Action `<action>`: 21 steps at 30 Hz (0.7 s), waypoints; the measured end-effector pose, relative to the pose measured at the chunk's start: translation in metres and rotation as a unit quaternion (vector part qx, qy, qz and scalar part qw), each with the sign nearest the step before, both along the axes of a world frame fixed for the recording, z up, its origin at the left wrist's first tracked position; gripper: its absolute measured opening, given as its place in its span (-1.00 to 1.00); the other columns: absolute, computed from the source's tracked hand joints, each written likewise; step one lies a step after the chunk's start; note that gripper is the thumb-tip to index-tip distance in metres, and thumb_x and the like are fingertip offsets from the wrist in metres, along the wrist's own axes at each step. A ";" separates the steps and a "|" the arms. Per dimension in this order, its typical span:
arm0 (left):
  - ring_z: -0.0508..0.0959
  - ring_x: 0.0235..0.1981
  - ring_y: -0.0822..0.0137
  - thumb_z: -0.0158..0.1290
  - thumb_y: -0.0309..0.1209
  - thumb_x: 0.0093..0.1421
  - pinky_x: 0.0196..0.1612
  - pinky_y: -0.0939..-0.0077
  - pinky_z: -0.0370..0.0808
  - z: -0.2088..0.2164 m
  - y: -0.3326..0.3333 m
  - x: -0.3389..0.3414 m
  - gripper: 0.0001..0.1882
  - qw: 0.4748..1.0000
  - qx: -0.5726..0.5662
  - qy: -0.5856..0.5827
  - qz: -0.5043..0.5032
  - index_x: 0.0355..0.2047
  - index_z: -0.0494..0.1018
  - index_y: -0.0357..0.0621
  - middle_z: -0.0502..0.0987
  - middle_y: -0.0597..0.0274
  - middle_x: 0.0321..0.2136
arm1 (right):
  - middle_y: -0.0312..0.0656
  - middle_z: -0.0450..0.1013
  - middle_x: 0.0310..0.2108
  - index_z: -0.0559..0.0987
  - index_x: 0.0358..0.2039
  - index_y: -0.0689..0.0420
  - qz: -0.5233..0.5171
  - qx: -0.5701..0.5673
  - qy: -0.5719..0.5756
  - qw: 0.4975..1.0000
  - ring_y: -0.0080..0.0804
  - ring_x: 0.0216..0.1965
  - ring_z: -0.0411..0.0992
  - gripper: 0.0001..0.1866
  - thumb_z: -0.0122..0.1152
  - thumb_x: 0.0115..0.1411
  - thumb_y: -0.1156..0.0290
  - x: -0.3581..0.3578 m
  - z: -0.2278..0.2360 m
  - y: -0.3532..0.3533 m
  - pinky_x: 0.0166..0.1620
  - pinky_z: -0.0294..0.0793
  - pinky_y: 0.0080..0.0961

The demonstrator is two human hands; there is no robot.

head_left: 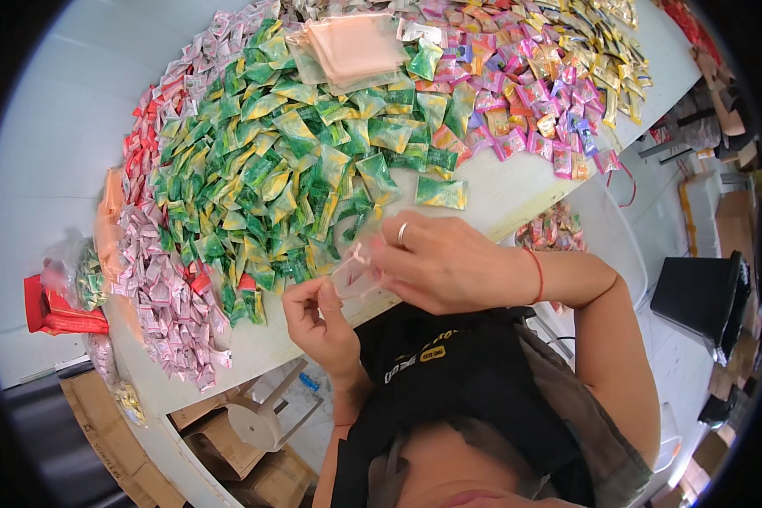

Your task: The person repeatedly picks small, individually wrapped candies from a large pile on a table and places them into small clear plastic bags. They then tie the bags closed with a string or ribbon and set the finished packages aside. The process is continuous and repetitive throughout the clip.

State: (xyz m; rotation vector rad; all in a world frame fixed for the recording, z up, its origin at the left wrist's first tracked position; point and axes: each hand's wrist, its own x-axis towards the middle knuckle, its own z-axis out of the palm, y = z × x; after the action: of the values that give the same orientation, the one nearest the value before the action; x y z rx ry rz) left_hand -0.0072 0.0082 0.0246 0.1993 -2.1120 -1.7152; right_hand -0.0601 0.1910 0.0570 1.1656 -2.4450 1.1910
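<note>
White tabletop (pixel 516 190): long, running to the far right corner, its near edge just beyond both hands.

Green-and-yellow sachets (pixel 288 169): the largest heap, mid-table, spilling to the near edge.

Pink and purple sachets (pixel 525 93): wide spread toward the far right end.

Pale pink sachets (pixel 165 296): band along the left end, with red sachets (pixel 148 127) behind it.

Stack of clear bags (pixel 356 46): lying on top of the green heap, at the far edge.

Right hand (pixel 449 262): ringed, fingers curled closed on the upper edge of the clear plastic pouch (pixel 356 271).

Left hand (pixel 317 317): thumb and forefinger pinched shut on the pouch's lower edge.

Clear plastic pouch: held between the two hands above the near edge, beside the green heap; whether it holds anything cannot be told.

Risk, as judged: the film is thin and slippery, so an uneven pull could tear it or slip it free; a forearm could sweep edge sachets to the floor.
</note>
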 end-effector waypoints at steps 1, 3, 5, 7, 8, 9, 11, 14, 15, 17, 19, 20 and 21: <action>0.30 -0.53 0.57 -0.01 -0.50 0.19 -0.43 0.73 0.25 0.001 0.000 -0.001 -0.91 1.000 0.018 0.007 -0.004 -0.38 0.33 -0.26 0.34 0.32 -0.49 | -0.19 0.28 -0.37 0.47 -0.32 0.09 0.065 -0.034 -0.048 0.996 -0.29 -0.40 0.37 -0.73 0.30 -0.08 0.41 -0.001 0.003 0.005 -0.48 0.34 -0.52; 0.30 -0.53 0.58 -0.01 -0.50 0.19 -0.43 0.73 0.26 0.001 0.002 -0.002 -0.92 0.998 0.055 0.022 -0.018 -0.39 0.33 -0.25 0.35 0.33 -0.50 | -0.17 0.32 -0.32 0.47 -0.31 0.11 0.091 -0.113 -0.129 0.981 -0.28 -0.38 0.38 -0.72 0.30 -0.08 0.47 -0.005 0.003 0.019 -0.47 0.34 -0.53; 0.31 -0.52 0.58 -0.01 -0.52 0.19 -0.42 0.72 0.27 0.006 0.003 0.000 -0.93 0.998 0.064 0.017 -0.012 -0.39 0.33 -0.26 0.34 0.33 -0.49 | -0.17 0.37 -0.25 0.47 -0.31 0.12 0.024 -0.204 -0.197 0.959 -0.27 -0.34 0.40 -0.73 0.28 -0.08 0.54 -0.011 -0.001 0.043 -0.47 0.34 -0.52; 0.32 -0.51 0.58 -0.01 -0.53 0.18 -0.41 0.72 0.28 0.005 0.003 -0.001 -0.93 0.996 0.084 0.005 -0.025 -0.38 0.33 -0.26 0.34 0.33 -0.48 | -0.16 0.42 -0.18 0.49 -0.27 0.15 -0.150 -0.004 -0.050 0.987 -0.26 -0.25 0.40 -0.70 0.23 -0.09 0.60 -0.027 -0.020 0.089 -0.35 0.41 -0.47; 0.32 -0.51 0.58 -0.01 -0.53 0.18 -0.41 0.73 0.28 0.002 0.001 -0.001 -0.93 0.995 0.096 -0.002 -0.038 -0.38 0.33 -0.26 0.34 0.33 -0.47 | -0.17 0.43 -0.19 0.50 -0.26 0.15 -0.230 0.079 -0.002 0.970 -0.25 -0.22 0.39 -0.67 0.21 -0.12 0.63 -0.027 -0.029 0.106 -0.28 0.42 -0.43; 0.33 -0.50 0.58 -0.01 -0.53 0.17 -0.40 0.73 0.28 0.003 0.000 -0.003 -0.93 0.993 0.103 -0.010 -0.052 -0.38 0.33 -0.26 0.34 0.33 -0.46 | -0.18 0.45 -0.20 0.51 -0.24 0.15 -0.308 0.157 0.044 0.937 -0.24 -0.18 0.39 -0.64 0.20 -0.14 0.65 -0.028 -0.038 0.121 -0.20 0.43 -0.40; 0.32 -0.50 0.57 -0.01 -0.54 0.17 -0.40 0.73 0.29 0.001 0.000 -0.007 -0.93 0.994 0.100 0.007 -0.047 -0.38 0.33 -0.26 0.33 0.32 -0.46 | -0.18 0.45 -0.28 0.53 -0.25 0.14 -0.297 0.175 0.084 0.935 -0.23 -0.20 0.39 -0.61 0.20 -0.19 0.65 -0.035 -0.056 0.138 -0.20 0.44 -0.37; 0.32 -0.51 0.56 -0.02 -0.55 0.16 -0.40 0.73 0.29 0.003 -0.002 -0.016 -0.94 0.994 0.085 0.048 -0.042 -0.39 0.32 -0.26 0.31 0.30 -0.46 | -0.19 0.44 -0.31 0.54 -0.26 0.15 -0.258 0.165 0.084 0.948 -0.21 -0.18 0.37 -0.63 0.18 -0.18 0.65 -0.046 -0.060 0.148 -0.15 0.43 -0.36; 0.31 -0.51 0.56 -0.02 -0.56 0.16 -0.40 0.73 0.29 0.005 -0.004 -0.017 -0.95 0.994 0.079 0.063 -0.037 -0.39 0.32 -0.26 0.30 0.30 -0.46 | -0.20 0.44 -0.30 0.54 -0.26 0.16 -0.238 0.157 0.075 0.956 -0.20 -0.17 0.36 -0.65 0.17 -0.16 0.66 -0.051 -0.059 0.148 -0.12 0.42 -0.36; 0.30 -0.52 0.55 -0.04 -0.58 0.16 -0.41 0.72 0.28 0.008 -0.007 -0.018 -0.95 0.993 0.098 0.059 -0.024 -0.39 0.30 -0.26 0.28 0.28 -0.46 | -0.13 0.41 -0.38 0.46 -0.26 0.17 -0.246 0.025 0.011 0.969 -0.15 -0.27 0.38 -0.69 0.13 -0.11 0.64 -0.075 -0.043 0.146 -0.16 0.41 -0.37; 0.30 -0.52 0.55 -0.04 -0.58 0.16 -0.42 0.73 0.27 0.007 -0.011 -0.018 -0.95 0.992 0.107 0.060 -0.011 -0.39 0.30 -0.26 0.29 0.28 -0.46 | -0.08 0.39 -0.41 0.39 -0.24 0.18 -0.251 -0.140 -0.066 0.956 -0.13 -0.35 0.38 -0.70 0.11 -0.06 0.64 -0.122 -0.029 0.143 -0.19 0.41 -0.37; 0.28 -0.52 0.54 -0.05 -0.56 0.14 -0.39 0.69 0.22 0.007 -0.006 -0.022 -0.96 0.993 0.106 0.049 0.004 -0.43 0.30 -0.23 0.29 0.32 -0.53 | -0.04 0.40 -0.40 0.35 -0.23 0.19 -0.297 -0.116 -0.068 0.945 -0.10 -0.36 0.40 -0.72 0.10 0.00 0.56 -0.152 -0.018 0.141 -0.21 0.41 -0.34; 0.27 -0.52 0.54 -0.05 -0.55 0.14 -0.38 0.68 0.22 0.008 -0.003 -0.024 -0.96 0.993 0.107 0.038 0.002 -0.43 0.30 -0.23 0.29 0.32 -0.53 | 0.00 0.40 -0.39 0.30 -0.21 0.20 -0.340 -0.095 -0.073 0.933 -0.08 -0.37 0.41 -0.72 0.09 0.06 0.48 -0.190 -0.008 0.137 -0.22 0.41 -0.32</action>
State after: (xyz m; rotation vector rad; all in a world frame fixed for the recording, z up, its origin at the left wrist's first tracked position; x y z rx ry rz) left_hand -0.0314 0.0055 0.0324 0.1966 -1.8703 -1.9150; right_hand -0.2499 0.3280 0.0489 0.1345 -2.4332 1.2570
